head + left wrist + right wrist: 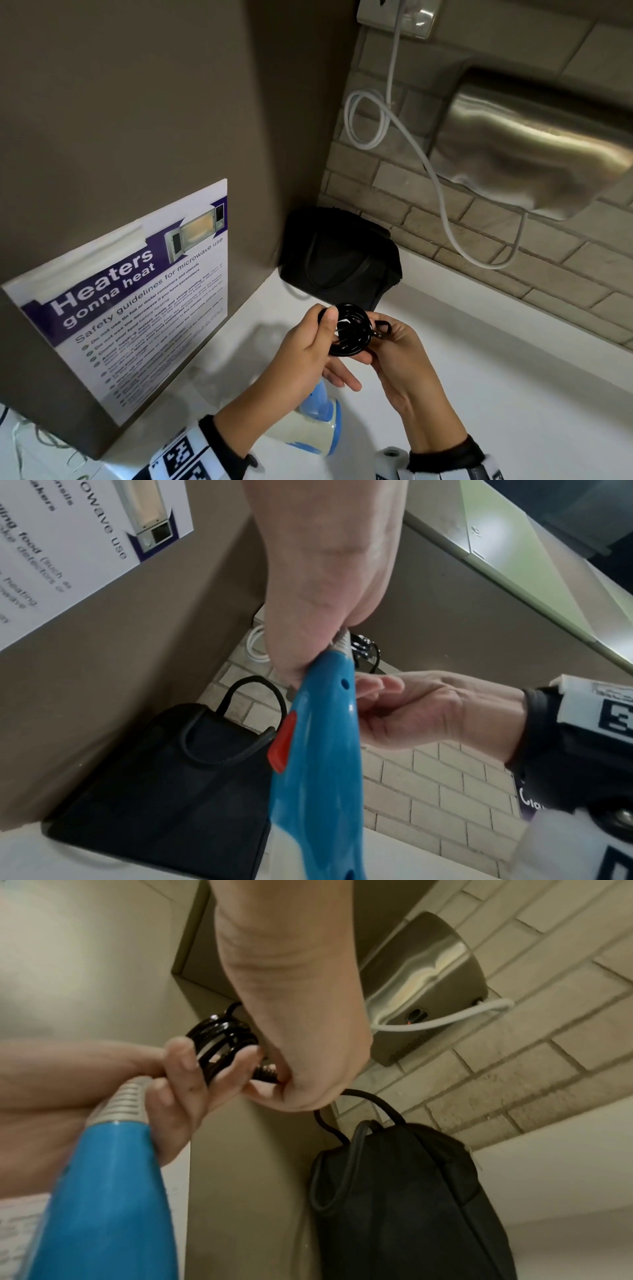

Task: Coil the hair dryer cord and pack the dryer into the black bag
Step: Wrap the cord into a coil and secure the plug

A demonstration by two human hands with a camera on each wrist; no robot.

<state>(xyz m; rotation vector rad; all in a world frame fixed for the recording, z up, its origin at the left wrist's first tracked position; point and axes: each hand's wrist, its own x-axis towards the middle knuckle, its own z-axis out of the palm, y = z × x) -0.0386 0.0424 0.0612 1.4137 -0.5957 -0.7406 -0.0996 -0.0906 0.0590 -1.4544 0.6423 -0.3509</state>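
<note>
Currently:
1. Left hand [308, 346] grips the black cord coil [351, 330], with the blue dryer [310, 425] hanging below it, at that wrist.
2. Right hand [399, 349] pinches the plug end [265, 1073] beside the coil.
3. Black bag [342, 263] stands just beyond both hands, in the corner.
4. Risk: stiff loops likely spring open if either pinch loosens; dangling dryer could tug them.
5. White counter [479, 377]; brick wall, steel hand dryer [534, 144] above right hand, microwave poster [137, 298] left.
</note>
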